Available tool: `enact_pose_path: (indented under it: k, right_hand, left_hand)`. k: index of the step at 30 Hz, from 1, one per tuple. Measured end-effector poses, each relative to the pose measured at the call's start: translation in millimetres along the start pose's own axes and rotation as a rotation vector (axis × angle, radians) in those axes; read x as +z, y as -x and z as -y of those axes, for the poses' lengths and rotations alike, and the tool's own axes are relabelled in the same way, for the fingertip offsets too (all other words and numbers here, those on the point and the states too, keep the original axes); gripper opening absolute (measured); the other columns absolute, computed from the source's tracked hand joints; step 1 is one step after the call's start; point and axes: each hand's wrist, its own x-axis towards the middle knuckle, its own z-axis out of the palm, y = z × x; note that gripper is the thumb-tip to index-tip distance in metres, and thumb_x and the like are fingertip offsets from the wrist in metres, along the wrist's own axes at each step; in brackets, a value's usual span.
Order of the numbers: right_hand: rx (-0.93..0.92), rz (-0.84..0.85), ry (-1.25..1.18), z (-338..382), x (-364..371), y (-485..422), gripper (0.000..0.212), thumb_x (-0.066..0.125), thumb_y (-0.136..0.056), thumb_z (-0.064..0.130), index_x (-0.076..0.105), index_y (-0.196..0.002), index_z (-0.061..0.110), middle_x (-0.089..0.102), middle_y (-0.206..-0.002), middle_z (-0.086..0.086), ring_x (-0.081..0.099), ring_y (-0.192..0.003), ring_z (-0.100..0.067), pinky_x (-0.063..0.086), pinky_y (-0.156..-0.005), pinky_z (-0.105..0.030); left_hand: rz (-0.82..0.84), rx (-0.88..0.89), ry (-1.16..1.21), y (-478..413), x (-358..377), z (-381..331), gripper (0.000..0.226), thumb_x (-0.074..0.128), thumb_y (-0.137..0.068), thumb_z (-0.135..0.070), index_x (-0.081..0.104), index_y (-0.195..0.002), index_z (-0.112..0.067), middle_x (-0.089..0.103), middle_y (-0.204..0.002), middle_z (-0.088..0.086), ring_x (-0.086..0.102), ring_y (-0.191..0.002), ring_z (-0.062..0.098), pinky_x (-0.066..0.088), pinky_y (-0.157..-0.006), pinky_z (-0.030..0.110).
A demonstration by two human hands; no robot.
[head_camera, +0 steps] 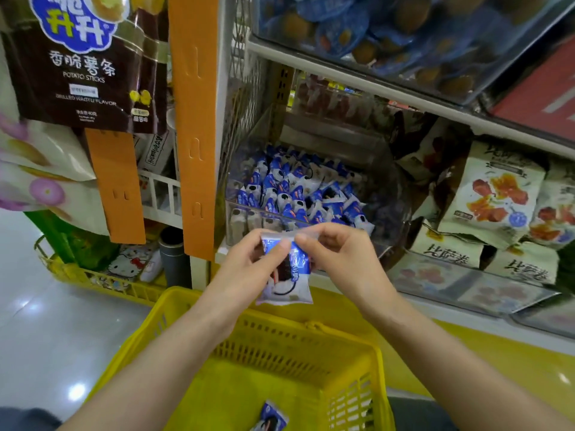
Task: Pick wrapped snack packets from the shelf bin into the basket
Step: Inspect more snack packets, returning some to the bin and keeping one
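Observation:
A blue-and-white wrapped snack packet (287, 276) hangs upright between my hands, above the far rim of the yellow basket (193, 309). My left hand (249, 259) pinches its top left edge and my right hand (339, 256) pinches its top right edge. Behind them, a clear shelf bin (236, 222) holds several packets of the same kind (295, 194). One more such packet (270, 418) lies on the basket's floor near the bottom of the view.
An orange hanging strip (194, 119) and a brown potato-stick bag (84, 63) hang to the left. Cream snack bags (494, 194) fill the shelf to the right. Overhead sits another clear bin (404, 35). A second yellow basket (93, 278) stands on the floor at left.

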Motion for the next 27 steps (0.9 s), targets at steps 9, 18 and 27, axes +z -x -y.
enact_pose_path:
  k: [9,18,27]
  right_hand:
    - [-0.505,-0.049,0.709,-16,-3,15,0.009,0.066,-0.084,0.022,0.068,-0.083,0.014,0.065,-0.076,0.003,0.058,-0.070,-0.009,0.047,-0.063,-0.025]
    - [-0.034,-0.209,0.040,-13,-11,10,0.010,0.057,-0.090,0.015,0.058,-0.081,0.018,0.065,-0.072,0.003,0.062,-0.060,-0.005,0.054,-0.055,-0.022]
    - [0.235,0.125,0.052,-13,-10,12,0.034,0.065,-0.081,-0.001,0.047,-0.107,0.013,0.066,-0.090,-0.006,0.064,-0.080,-0.015,0.055,-0.073,-0.030]
  left_hand:
    - [-0.062,-0.063,0.016,0,8,8,0.022,0.049,-0.094,-0.023,0.064,-0.085,-0.011,0.069,-0.069,0.000,0.066,-0.064,0.007,0.048,-0.051,0.015]
    - [0.082,-0.128,0.106,3,1,3,0.051,0.068,-0.065,-0.035,0.060,-0.111,-0.015,0.072,-0.097,0.005,0.068,-0.084,0.018,0.055,-0.072,0.029]
    - [-0.201,0.125,0.000,2,-5,2,0.023,0.049,-0.092,-0.023,0.067,-0.092,-0.010,0.072,-0.087,0.005,0.067,-0.079,0.011,0.054,-0.065,0.018]
